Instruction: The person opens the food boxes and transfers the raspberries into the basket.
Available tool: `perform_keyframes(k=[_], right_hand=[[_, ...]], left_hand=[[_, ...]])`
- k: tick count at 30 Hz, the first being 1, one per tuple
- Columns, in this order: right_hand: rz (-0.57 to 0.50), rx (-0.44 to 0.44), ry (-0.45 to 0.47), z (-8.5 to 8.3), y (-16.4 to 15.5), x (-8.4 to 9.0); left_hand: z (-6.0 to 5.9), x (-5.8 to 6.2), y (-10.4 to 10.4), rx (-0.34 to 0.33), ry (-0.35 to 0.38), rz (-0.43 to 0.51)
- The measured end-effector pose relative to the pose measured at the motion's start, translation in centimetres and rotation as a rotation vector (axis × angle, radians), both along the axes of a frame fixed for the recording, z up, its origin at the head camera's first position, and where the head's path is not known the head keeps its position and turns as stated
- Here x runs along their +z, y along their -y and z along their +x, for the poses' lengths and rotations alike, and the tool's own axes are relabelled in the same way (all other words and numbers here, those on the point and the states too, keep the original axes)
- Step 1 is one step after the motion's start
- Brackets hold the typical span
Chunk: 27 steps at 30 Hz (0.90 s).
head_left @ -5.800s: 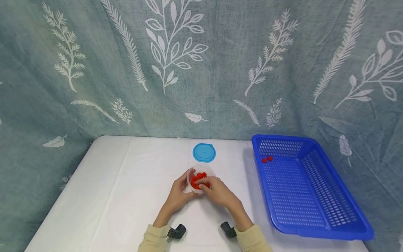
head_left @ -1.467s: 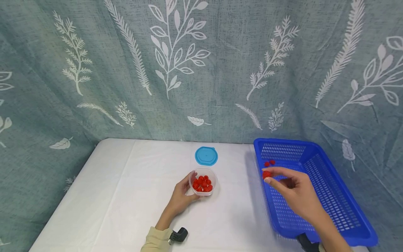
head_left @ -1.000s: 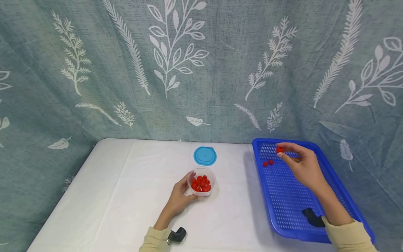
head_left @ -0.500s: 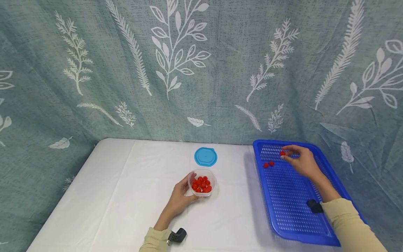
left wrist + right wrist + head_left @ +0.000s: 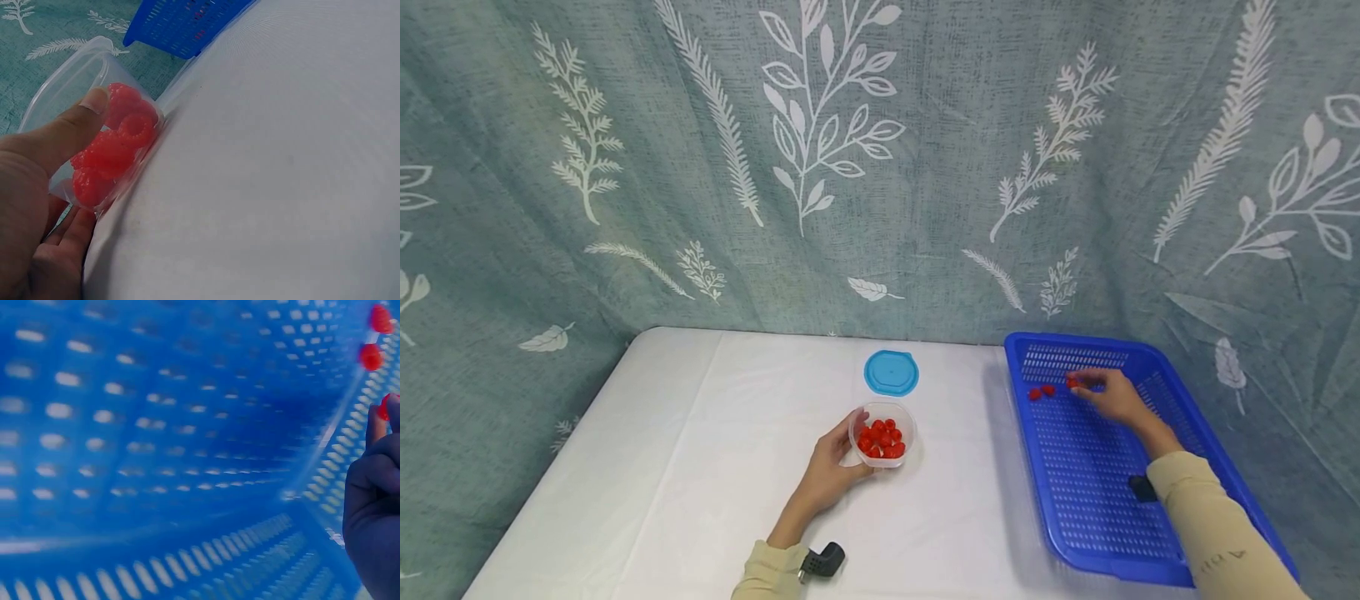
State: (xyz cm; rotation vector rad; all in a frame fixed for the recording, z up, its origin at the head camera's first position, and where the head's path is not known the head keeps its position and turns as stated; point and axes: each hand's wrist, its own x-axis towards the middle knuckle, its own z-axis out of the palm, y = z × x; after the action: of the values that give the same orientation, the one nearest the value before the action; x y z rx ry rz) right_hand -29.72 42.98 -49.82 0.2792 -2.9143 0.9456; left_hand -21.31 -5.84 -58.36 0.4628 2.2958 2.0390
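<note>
My left hand (image 5: 831,471) grips a clear plastic container (image 5: 856,450) from its left side; thumb and fingers wrap its wall in the left wrist view. Several red raspberries (image 5: 112,153) lie inside it. Over at the blue basket (image 5: 1078,557), my right hand (image 5: 1111,396) pinches a single raspberry (image 5: 1072,382) between thumb and fingertips, low inside near the back wall. Just left of it, two raspberries (image 5: 1042,392) rest on the basket floor. In the right wrist view, the held raspberry (image 5: 384,407) is partly hidden by the fingers.
A round blue lid (image 5: 891,372) lies on the white table (image 5: 715,433) behind the container. The basket's perforated walls rise around my right hand. Behind the table hangs a green leaf-patterned cloth (image 5: 925,167).
My right hand took a raspberry from the container, carried it right to the basket, moved toward the back, then lowered it inside. My left hand keeps hold of the container.
</note>
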Motion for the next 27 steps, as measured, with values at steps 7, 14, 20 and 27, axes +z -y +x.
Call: perform_keyframes(k=[7, 14, 20, 27], right_hand=[[-0.131, -0.067, 0.088, -0.2, -0.6, -2.1], [-0.090, -0.086, 0.060, -0.2, -0.3, -2.9], [-0.076, -0.086, 0.044, -0.1, -0.4, -3.0], [-0.049, -0.073, 0.057, -0.5, -0.1, -2.9]], left_hand=[[0.0, 0.0, -0.1, -0.003, 0.006, 0.004], [0.2, 0.0, 0.0, -0.010, 0.000, -0.030], [0.0, -0.1, -0.1, -0.021, -0.044, -0.060], [-0.1, -0.1, 0.2, -0.015, -0.031, -0.073]])
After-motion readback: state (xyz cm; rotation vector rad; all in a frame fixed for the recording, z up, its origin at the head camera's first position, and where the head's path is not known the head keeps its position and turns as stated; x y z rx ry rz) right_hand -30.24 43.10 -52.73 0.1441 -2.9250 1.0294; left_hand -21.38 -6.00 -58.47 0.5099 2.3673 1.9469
